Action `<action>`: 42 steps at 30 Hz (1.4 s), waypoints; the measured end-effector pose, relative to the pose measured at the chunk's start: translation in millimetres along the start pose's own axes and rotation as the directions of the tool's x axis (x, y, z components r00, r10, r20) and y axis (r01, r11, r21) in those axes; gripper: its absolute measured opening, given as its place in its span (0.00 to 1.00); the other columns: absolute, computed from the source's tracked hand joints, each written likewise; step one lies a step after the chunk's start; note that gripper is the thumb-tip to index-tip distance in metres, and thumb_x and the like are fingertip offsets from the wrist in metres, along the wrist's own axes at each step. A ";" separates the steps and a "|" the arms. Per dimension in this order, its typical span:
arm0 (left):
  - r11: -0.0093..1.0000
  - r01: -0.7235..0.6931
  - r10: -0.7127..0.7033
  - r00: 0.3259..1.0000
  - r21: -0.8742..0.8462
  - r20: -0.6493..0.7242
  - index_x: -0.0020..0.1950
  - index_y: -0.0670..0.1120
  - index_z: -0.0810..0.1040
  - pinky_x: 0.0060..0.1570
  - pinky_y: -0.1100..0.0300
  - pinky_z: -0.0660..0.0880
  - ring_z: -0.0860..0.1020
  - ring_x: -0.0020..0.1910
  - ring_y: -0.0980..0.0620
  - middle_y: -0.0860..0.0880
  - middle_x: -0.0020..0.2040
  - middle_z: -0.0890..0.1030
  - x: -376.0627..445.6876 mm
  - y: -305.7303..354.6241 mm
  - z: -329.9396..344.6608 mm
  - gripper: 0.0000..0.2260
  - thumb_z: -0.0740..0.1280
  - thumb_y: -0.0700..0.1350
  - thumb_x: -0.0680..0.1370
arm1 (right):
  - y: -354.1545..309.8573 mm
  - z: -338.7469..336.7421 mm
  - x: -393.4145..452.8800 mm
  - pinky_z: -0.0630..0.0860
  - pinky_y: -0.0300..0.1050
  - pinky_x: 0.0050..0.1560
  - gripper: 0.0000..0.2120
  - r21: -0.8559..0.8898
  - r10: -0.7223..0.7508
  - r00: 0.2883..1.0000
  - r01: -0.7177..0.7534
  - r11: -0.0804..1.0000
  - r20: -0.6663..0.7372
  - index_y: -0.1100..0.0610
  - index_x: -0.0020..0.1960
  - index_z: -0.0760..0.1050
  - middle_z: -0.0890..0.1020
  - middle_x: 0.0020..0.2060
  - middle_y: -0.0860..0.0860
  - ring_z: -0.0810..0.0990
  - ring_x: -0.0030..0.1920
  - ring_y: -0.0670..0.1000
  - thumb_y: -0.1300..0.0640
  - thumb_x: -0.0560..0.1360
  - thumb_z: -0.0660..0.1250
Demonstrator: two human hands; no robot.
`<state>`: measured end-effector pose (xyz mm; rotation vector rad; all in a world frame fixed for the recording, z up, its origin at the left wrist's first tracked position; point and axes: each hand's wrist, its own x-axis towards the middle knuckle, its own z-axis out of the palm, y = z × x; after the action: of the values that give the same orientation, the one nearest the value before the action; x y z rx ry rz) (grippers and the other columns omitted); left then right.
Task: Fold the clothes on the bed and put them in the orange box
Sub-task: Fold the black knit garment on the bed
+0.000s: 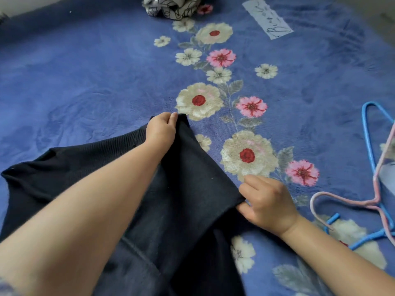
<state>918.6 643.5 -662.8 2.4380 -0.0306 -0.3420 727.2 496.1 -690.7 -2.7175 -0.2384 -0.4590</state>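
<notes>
A dark navy garment [188, 180] lies spread on the blue flowered bed cover [85, 71], reaching from the lower left to the middle. My left hand [161, 129] pinches its far corner, next to a ribbed edge. My right hand [267, 201] pinches the garment's right-hand corner between thumb and fingers. The cloth is stretched taut between the two hands. A crumpled black-and-white patterned garment [171, 6] sits at the far edge of the bed. No orange box is in view.
A blue hanger [368, 146] and a pink hanger [339, 200] lie overlapping on the bed at the right. A pale printed label [268, 19] is part of the cover at the top right.
</notes>
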 end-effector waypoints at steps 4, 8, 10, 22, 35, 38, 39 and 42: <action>0.998 -0.053 0.050 0.997 0.044 0.058 0.53 0.38 0.75 0.47 0.59 0.64 0.75 0.52 0.43 0.41 0.49 0.78 -2.1 2.6 18.5 0.13 0.56 0.46 0.82 | 1.7 23.3 -8.7 0.67 0.40 0.26 0.09 -0.034 0.172 0.956 -0.169 0.985 0.236 0.60 0.29 0.70 0.72 0.27 0.53 0.73 0.27 0.55 0.57 0.60 0.53; 1.000 -0.009 0.011 0.994 -0.022 0.109 0.45 0.43 0.70 0.40 0.60 0.65 0.71 0.42 0.50 0.48 0.41 0.73 -5.8 0.7 17.8 0.14 0.56 0.53 0.81 | -14.4 12.4 0.9 0.65 0.43 0.41 0.18 0.273 0.401 0.767 -0.579 0.768 0.501 0.58 0.53 0.74 0.74 0.37 0.48 0.72 0.41 0.51 0.51 0.71 0.55; 1.000 -0.007 0.007 0.993 -0.005 0.115 0.42 0.45 0.71 0.33 0.63 0.66 0.70 0.34 0.55 0.52 0.35 0.72 -11.8 -3.1 15.5 0.13 0.61 0.54 0.78 | -23.0 7.5 -2.8 0.68 0.41 0.45 0.12 0.414 0.370 0.677 -0.705 0.576 0.637 0.55 0.57 0.73 0.76 0.38 0.47 0.73 0.40 0.48 0.55 0.74 0.62; 0.995 -0.068 0.067 0.997 0.070 0.024 0.47 0.43 0.70 0.37 0.62 0.61 0.73 0.40 0.49 0.49 0.38 0.73 -54.5 -25.9 12.4 0.09 0.57 0.47 0.81 | -41.8 23.6 -18.2 0.62 0.44 0.31 0.05 0.385 0.734 0.618 -0.773 0.504 0.280 0.66 0.42 0.71 0.74 0.31 0.58 0.72 0.32 0.56 0.70 0.74 0.57; 0.965 -0.079 0.076 0.997 0.251 0.021 0.74 0.40 0.58 0.65 0.52 0.61 0.66 0.67 0.42 0.40 0.68 0.68 -131.7 -73.8 8.2 0.28 0.62 0.49 0.78 | -49.4 9.0 -32.6 0.64 0.45 0.42 0.14 0.211 0.566 0.742 -0.655 0.725 0.359 0.61 0.53 0.71 0.75 0.42 0.54 0.75 0.44 0.57 0.51 0.74 0.63; 0.994 -0.018 0.010 0.997 0.110 0.080 0.72 0.41 0.63 0.64 0.59 0.61 0.68 0.67 0.46 0.43 0.68 0.71 -128.6 -74.4 -5.9 0.24 0.63 0.47 0.78 | -67.4 9.6 -41.6 0.68 0.44 0.43 0.18 0.206 0.493 0.784 -0.590 0.780 0.376 0.60 0.46 0.73 0.69 0.42 0.50 0.72 0.41 0.53 0.44 0.70 0.64; 0.994 -0.028 0.019 0.996 0.101 0.091 0.70 0.41 0.66 0.62 0.61 0.62 0.70 0.65 0.46 0.43 0.66 0.73 -126.3 -73.6 -10.8 0.21 0.63 0.46 0.79 | -73.6 9.5 -38.2 0.68 0.45 0.44 0.17 0.120 0.494 0.754 -0.591 0.798 0.433 0.60 0.46 0.71 0.70 0.43 0.52 0.73 0.45 0.55 0.46 0.72 0.64; 0.998 -0.030 0.025 0.996 0.059 0.086 0.62 0.40 0.74 0.47 0.63 0.64 0.74 0.51 0.47 0.43 0.55 0.78 -120.7 -68.6 -20.2 0.13 0.61 0.42 0.79 | -83.6 13.8 -18.6 0.63 0.46 0.42 0.11 -0.020 0.555 0.688 -0.620 0.785 0.467 0.58 0.40 0.63 0.74 0.50 0.58 0.74 0.52 0.59 0.54 0.76 0.61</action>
<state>802.7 722.5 -662.1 2.4787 -0.1133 -0.4381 695.0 576.1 -681.5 -2.5207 0.4785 0.3740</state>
